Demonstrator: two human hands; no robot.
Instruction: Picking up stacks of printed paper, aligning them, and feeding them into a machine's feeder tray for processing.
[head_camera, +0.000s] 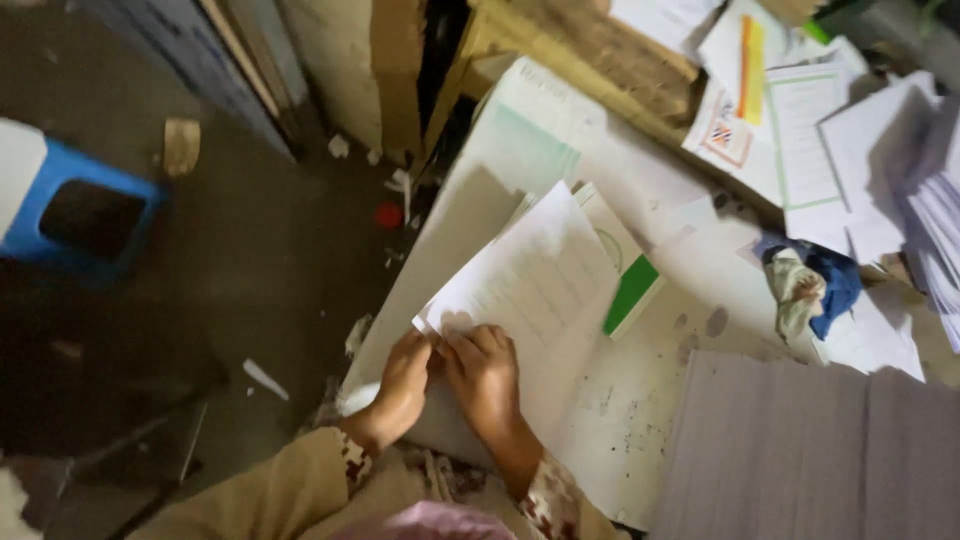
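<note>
- Here, a white printed sheet (535, 285) lies slanted across a large pale board (520, 150), its near corner lifted at the board's left edge.
- The left hand (403, 378) pinches that near corner, fingers curled closed on the paper's edge.
- The right hand (484, 378) lies just beside it, touching the same sheet, fingers bent and pressing down on the paper near the corner; the two hands almost meet.
- Under the sheet's far side, a booklet with a green cover edge (632, 292) pokes out to the right.
- Farther right on the work surface sits a crumpled blue and pale cloth (812, 285).
- In front of it, at the lower right, is a thick grey stack of paper (800, 450) seen from its edge side.
- More loose white sheets and printed forms (800, 130) are scattered at the upper right.
- To the left, well apart, a blue plastic stool (85, 215) stands on the dark floor (260, 250), with a small red cap (389, 215) lying near the board.
</note>
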